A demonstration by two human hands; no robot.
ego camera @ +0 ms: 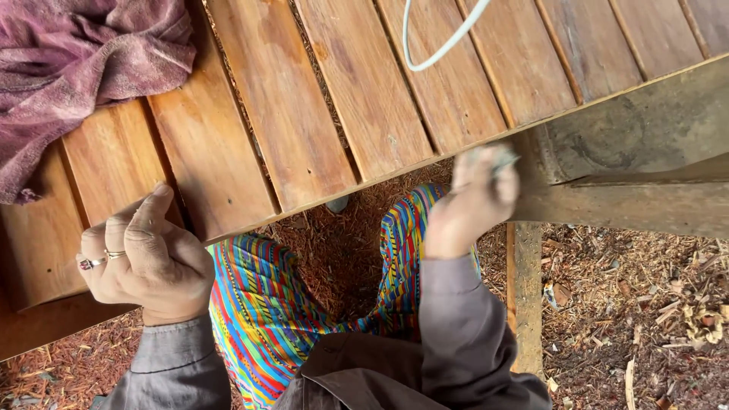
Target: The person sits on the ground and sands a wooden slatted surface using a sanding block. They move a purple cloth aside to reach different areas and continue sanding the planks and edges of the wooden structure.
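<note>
Grey sleeves, two hands at the edge of a slatted wooden table.
Left hand (144,258) loosely curled, rings on two fingers, resting against the table (304,99) edge, holding nothing visible. Right hand (472,201) blurred, pinching a small grey piece (503,160) against the table's corner above the leg (524,296). Purple cloth (72,64) lies far left; white cord (440,42) on top.

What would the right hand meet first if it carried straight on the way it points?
Probably the table frame: the right hand is blurred, with its fingertips up against the table's edge beside the leg. Depth is unclear.
</note>
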